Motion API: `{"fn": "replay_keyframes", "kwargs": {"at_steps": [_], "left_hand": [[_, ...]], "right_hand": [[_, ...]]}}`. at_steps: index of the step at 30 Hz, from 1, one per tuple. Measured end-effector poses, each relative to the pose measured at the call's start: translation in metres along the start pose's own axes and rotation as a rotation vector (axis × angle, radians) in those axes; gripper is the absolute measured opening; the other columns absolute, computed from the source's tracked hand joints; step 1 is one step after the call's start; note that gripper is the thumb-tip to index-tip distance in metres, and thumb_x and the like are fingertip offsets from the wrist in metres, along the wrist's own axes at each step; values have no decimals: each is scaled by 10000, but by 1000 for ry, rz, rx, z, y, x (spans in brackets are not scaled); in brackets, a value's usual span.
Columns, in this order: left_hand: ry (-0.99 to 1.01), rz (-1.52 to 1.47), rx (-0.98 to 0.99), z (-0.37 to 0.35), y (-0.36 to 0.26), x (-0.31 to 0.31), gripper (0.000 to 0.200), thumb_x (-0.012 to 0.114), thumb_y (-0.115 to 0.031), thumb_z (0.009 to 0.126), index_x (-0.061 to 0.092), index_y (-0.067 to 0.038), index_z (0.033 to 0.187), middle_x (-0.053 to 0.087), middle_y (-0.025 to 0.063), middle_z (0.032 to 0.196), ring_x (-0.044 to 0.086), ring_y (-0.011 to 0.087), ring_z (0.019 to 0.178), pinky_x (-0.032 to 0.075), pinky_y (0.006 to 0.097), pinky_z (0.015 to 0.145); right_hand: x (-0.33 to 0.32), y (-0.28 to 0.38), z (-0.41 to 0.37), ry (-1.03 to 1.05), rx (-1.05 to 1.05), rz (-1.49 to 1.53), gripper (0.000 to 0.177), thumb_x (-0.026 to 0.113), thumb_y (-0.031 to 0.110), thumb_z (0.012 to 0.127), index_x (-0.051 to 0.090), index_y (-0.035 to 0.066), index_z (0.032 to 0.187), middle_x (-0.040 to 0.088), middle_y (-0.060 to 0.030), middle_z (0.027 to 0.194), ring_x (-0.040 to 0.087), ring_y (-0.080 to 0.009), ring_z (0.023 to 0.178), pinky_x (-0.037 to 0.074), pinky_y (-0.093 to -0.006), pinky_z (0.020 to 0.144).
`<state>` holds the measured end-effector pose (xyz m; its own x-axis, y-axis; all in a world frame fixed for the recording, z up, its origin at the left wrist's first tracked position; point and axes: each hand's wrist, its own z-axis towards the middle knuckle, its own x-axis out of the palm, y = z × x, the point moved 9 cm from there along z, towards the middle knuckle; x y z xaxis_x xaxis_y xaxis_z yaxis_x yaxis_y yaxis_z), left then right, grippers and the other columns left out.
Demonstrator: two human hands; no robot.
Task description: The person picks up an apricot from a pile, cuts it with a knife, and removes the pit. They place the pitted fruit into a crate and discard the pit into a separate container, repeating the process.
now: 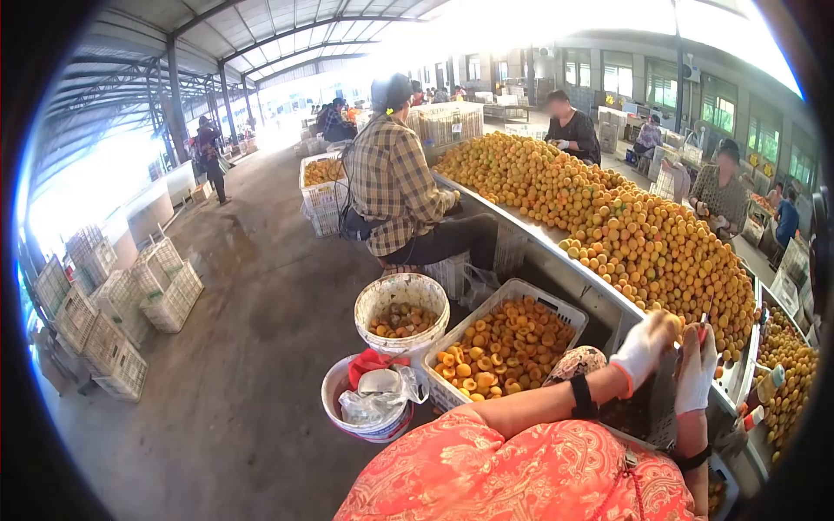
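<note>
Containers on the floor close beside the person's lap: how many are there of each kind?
Buckets: 2
Crate of halved fruit: 1
Total: 3

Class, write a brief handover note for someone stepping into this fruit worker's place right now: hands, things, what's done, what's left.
Left hand: gloved, holds one fruit over the table edge.
Right hand: gloved, grips a small red-handled tool, probably a knife, against that fruit.
Done: the crate beside the knee holds many halved pieces; the bucket next to it holds what look like stones.
Left: a long heap of whole ones lies on the table.
</note>
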<state>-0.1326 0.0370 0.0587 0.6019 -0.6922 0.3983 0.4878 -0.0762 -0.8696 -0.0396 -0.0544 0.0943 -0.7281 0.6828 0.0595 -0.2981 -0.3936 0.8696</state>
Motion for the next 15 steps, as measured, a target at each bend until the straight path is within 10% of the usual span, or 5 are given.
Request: {"fn": "replay_keyframes", "kwargs": {"at_steps": [3,9,15], "left_hand": [[70,289,360,-12,-24,25,441,513,-288,1013,434,-4,1342,637,92,913,613,186,758,511,301,689],[135,607,204,-7,-8,22,407,492,-226,1015,410,17,1331,664,247,1014,666,372,953,522,395,796],[152,343,277,-10,-7,27,364,481,-241,1024,449,2,1293,655,162,973,640,261,868,506,354,778]], "right_hand": [[-3,10,-1,3,107,-4,163,533,239,1018,561,98,940,466,83,693,402,1,541,280,-182,444],[-9,-19,4,13,127,205,145,557,240,1010,576,114,942,470,93,706,410,11,557,288,-172,461],[-5,-22,7,-18,170,208,194,563,232,1009,610,54,1069,573,23,868,543,-55,780,445,-217,643]]}}
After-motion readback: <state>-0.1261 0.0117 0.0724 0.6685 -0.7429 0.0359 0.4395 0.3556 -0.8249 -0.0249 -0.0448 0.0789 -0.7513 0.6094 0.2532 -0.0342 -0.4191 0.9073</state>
